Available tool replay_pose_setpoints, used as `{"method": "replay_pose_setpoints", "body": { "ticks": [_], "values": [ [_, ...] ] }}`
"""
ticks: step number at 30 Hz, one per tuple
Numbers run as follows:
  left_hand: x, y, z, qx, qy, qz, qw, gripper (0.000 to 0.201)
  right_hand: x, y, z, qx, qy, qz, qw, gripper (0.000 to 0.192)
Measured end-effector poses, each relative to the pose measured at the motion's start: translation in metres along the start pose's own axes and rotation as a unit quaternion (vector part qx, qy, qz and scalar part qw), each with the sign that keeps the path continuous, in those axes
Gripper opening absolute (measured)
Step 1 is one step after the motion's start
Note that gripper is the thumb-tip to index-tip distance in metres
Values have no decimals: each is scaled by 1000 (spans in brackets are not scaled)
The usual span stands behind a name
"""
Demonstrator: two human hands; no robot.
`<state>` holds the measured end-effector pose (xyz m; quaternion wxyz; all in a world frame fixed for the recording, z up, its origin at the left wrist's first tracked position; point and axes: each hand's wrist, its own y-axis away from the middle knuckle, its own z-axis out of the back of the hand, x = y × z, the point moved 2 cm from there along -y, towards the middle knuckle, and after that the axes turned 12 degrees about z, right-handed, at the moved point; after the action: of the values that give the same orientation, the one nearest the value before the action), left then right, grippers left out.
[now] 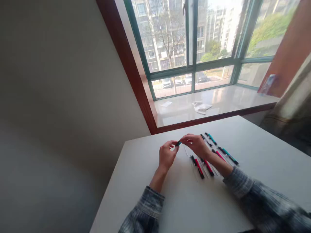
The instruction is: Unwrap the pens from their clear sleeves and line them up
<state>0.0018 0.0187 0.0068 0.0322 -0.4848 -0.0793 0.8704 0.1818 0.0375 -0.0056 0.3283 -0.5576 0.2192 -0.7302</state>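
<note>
We note a white table [243, 155] whose left edge runs close beside the left hand [166, 155], while broad bare surface lies near us and to the right. Both hands meet over the table's far-middle area: the left hand and the right hand [197, 145] each pinch one end of a small teal pen [178, 143] between fingertips, held just above the surface. Directly right of the hands, under the right wrist, lies a row of red and teal pens [213, 153], apparently in clear sleeves; we cannot tell their count. Beyond the far edge, a window sill [230, 97] carries a crumpled cloth [201, 107] and a paper scrap [166, 104].
</note>
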Motion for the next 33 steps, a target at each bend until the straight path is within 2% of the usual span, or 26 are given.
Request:
{"method": "replay_pose_setpoints", "body": {
  "ticks": [3,6,8,11,13,18,23,27,31,33],
  "values": [
    [0,0,0,3,13,9,1000,12,0,1,1,-24,0,-22,999,17],
    [3,-2,0,-1,23,18,1000,13,1,0,6,-28,88,-37,995,17],
    [7,-5,0,-10,25,21,999,14,1,-1,9,11,177,-48,983,18],
    [15,-10,2,-26,23,22,999,15,-3,-1,7,120,277,-80,950,22],
    [19,-13,3,-40,21,24,999,15,-5,1,3,171,319,-104,927,24],
    [25,-16,9,-76,34,36,996,17,-5,6,-8,224,371,-132,891,19],
    [31,-21,15,-111,58,49,991,21,-6,7,-16,249,357,-112,893,10],
    [35,-25,20,-136,82,52,986,25,-10,9,-22,259,352,-88,895,12],
    [37,-28,23,-155,106,57,981,27,-9,10,-22,249,351,-62,901,15],
    [38,-28,25,-157,112,64,979,27,-7,8,-18,224,332,-50,915,16]
  ]
}}
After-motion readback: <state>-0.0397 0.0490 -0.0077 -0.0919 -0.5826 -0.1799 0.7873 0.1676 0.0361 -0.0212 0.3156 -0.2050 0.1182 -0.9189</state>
